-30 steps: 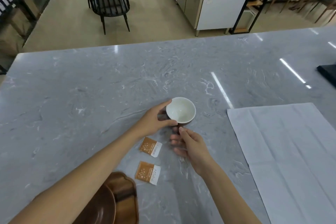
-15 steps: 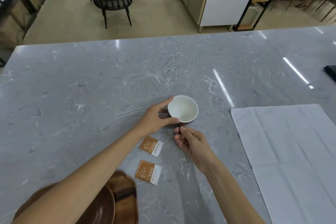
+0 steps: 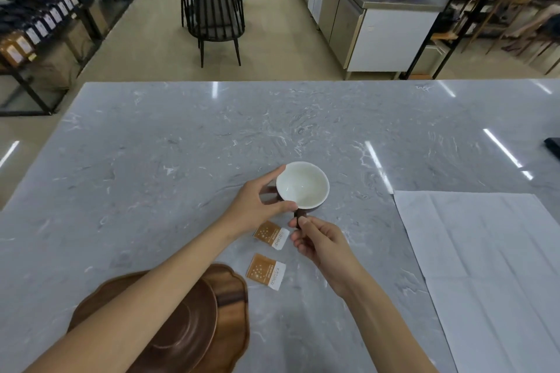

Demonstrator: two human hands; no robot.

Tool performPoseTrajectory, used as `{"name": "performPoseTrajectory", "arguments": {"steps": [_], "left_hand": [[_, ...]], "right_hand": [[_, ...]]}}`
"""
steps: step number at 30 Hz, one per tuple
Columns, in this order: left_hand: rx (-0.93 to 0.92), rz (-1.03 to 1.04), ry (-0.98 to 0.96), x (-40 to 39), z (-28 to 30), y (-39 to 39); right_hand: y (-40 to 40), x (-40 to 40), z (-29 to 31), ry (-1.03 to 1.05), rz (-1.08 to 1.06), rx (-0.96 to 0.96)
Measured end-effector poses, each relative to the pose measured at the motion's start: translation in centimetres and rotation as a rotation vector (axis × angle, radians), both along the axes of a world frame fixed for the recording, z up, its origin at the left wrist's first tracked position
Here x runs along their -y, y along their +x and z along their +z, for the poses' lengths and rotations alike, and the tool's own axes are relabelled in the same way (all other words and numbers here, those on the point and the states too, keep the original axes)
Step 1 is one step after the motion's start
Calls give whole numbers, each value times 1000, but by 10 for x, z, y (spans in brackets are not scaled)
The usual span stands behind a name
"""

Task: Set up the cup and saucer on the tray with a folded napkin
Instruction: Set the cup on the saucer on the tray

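A cup point(image 3: 303, 185), white inside and dark brown outside, stands on the grey marble counter point(image 3: 181, 145). My left hand point(image 3: 256, 206) grips its rim on the left with thumb and forefinger. My right hand point(image 3: 318, 239) pinches the cup's dark handle on the near side. A wooden tray point(image 3: 233, 324) with a scalloped edge lies at the near left; a round brown saucer point(image 3: 188, 330) rests on it, partly hidden by my left forearm. A white napkin point(image 3: 485, 266) lies spread flat at the right.
Two orange-and-white sachets point(image 3: 271, 235) point(image 3: 266, 271) lie between the cup and the tray. A dark object point(image 3: 553, 147) sits at the right edge of the counter. Beyond the counter stand a black chair point(image 3: 212, 15) and a steel cabinet point(image 3: 378, 24).
My right hand has closed its fingers on the cup's handle. My head has tilted up, so more of the room and the tray shows. The left hand stays on the rim.
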State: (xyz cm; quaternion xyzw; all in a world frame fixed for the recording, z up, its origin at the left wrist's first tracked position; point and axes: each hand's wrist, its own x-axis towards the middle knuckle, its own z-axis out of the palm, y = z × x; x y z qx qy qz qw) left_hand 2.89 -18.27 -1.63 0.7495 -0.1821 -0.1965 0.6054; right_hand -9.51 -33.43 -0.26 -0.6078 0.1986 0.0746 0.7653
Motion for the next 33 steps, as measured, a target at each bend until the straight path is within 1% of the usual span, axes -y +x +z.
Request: {"name": "performPoseTrajectory", "arguments": {"steps": [9, 15, 20, 27, 33], "left_hand": [[94, 72, -25, -61, 27, -45], [106, 126, -10, -107, 32, -90], [80, 182, 41, -149, 33, -121], [-15, 240, 21, -199, 21, -154], [-35, 285, 37, -226, 8, -173]], "right_hand": [[-35, -49, 24, -33, 140, 56], [-66, -82, 27, -70, 256, 64], [-83, -116, 27, -79, 342, 15], [-100, -156, 17, -30, 437, -66], [-112, -176, 8, -35, 498, -84]]}}
